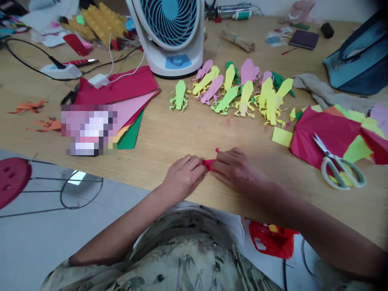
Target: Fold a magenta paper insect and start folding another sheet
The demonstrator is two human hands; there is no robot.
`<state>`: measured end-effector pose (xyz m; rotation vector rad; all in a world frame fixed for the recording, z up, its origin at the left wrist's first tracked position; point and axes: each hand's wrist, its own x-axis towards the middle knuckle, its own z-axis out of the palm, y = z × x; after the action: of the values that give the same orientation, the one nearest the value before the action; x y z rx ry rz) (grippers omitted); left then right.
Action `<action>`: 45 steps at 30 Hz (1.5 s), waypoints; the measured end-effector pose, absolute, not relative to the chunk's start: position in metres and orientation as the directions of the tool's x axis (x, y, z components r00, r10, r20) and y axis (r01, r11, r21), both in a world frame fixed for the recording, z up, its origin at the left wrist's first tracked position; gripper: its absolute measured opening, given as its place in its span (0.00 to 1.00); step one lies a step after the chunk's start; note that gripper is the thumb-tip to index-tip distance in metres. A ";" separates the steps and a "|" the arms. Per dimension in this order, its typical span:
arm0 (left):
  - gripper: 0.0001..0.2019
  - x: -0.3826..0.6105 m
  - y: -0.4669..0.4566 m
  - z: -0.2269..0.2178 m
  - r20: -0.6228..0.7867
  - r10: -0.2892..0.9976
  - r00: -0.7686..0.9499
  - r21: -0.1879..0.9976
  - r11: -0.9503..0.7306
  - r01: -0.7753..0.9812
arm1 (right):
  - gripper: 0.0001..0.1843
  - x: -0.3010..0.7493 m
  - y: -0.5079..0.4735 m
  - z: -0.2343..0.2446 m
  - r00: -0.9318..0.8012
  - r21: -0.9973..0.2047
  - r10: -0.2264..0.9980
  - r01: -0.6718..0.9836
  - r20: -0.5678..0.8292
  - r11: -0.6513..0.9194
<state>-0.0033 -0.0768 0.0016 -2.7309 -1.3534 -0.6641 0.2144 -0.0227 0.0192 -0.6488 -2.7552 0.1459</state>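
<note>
Between my two hands, just above the table's front edge, is a small red folded paper piece (208, 164). My left hand (185, 176) is closed on its left end. The fingers of my right hand (233, 167) are closed over the right part, and a thin curled red tip sticks up above them. Most of the paper is hidden under my fingers. Beyond my hands stands a light green paper insect (180, 95), with a cluster of yellow, pink and green paper insects (244, 97) to its right.
White-handled scissors (339, 163) lie on crumpled red paper (312, 133) at the right. A fan (178, 52) stands at the back. Coloured paper sheets (121, 87) and orange paper figures (48, 124) are at the left. A blue bag (357, 60) sits back right; a red stool (13, 180) stands below left.
</note>
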 end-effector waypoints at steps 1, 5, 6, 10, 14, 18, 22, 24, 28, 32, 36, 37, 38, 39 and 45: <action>0.09 -0.003 -0.077 0.002 0.382 0.763 0.521 0.180 -0.615 0.768 | 0.14 0.213 -0.024 0.019 -0.853 -0.129 0.437 0.418 0.287 0.899; 0.09 -0.005 -0.081 0.003 0.370 0.790 0.489 0.214 -0.585 0.782 | 0.16 0.210 -0.029 0.016 -0.853 -0.062 0.412 0.415 0.321 0.908; 0.09 -0.006 -0.082 0.003 0.365 0.799 0.477 0.227 -0.573 0.787 | 0.16 0.210 -0.029 0.015 -0.853 -0.057 0.414 0.419 0.319 0.906; 0.09 -0.009 -0.086 0.001 0.347 0.849 0.398 0.328 -0.508 0.797 | 0.15 0.211 -0.030 0.011 -0.842 -0.106 0.445 0.434 0.305 0.895; 0.08 -0.008 -0.088 0.002 0.330 0.880 0.342 0.376 -0.455 0.808 | 0.14 0.211 -0.029 0.008 -0.834 -0.142 0.459 0.437 0.307 0.888; 0.08 -0.006 -0.090 0.005 0.294 0.903 0.314 0.355 -0.408 0.841 | 0.15 0.208 -0.029 0.008 -0.837 -0.107 0.452 0.442 0.308 0.891; 0.08 -0.007 -0.090 0.006 0.262 0.921 0.288 0.376 -0.372 0.848 | 0.14 0.205 -0.031 0.008 -0.815 -0.154 0.494 0.469 0.302 0.870; 0.07 -0.007 -0.089 0.006 0.250 0.929 0.273 0.426 -0.359 0.831 | 0.13 0.204 -0.032 0.009 -0.797 -0.203 0.527 0.487 0.294 0.850; 0.04 -0.007 -0.087 0.005 0.234 0.936 0.262 0.511 -0.347 0.786 | 0.12 0.203 -0.032 0.008 -0.764 -0.298 0.575 0.499 0.291 0.814; 0.05 -0.005 -0.087 0.004 0.227 0.948 0.223 0.527 -0.312 0.791 | 0.12 0.203 -0.033 0.008 -0.738 -0.335 0.600 0.506 0.308 0.794; 0.05 -0.004 -0.088 0.004 0.219 0.958 0.184 0.530 -0.276 0.802 | 0.13 0.201 -0.034 0.009 -0.717 -0.371 0.635 0.529 0.286 0.764; 0.05 -0.005 -0.088 0.004 0.217 0.959 0.184 0.530 -0.274 0.803 | 0.12 0.200 -0.034 0.009 -0.713 -0.381 0.645 0.535 0.275 0.754; 0.05 -0.006 -0.088 0.004 0.212 0.959 0.189 0.529 -0.275 0.803 | 0.12 0.200 -0.034 0.009 -0.707 -0.389 0.656 0.544 0.265 0.743; 0.06 -0.007 -0.088 0.005 0.204 0.958 0.200 0.526 -0.279 0.803 | 0.12 0.199 -0.034 0.009 -0.701 -0.394 0.666 0.553 0.257 0.734; 0.07 -0.014 -0.086 0.007 0.180 0.954 0.240 0.452 -0.297 0.841 | 0.10 0.196 -0.035 0.008 -0.679 -0.391 0.685 0.574 0.264 0.720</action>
<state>-0.0139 -0.0861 0.0069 -2.6670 -1.9860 -0.7352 0.1956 -0.0355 0.0082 -0.9719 -2.5331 0.3896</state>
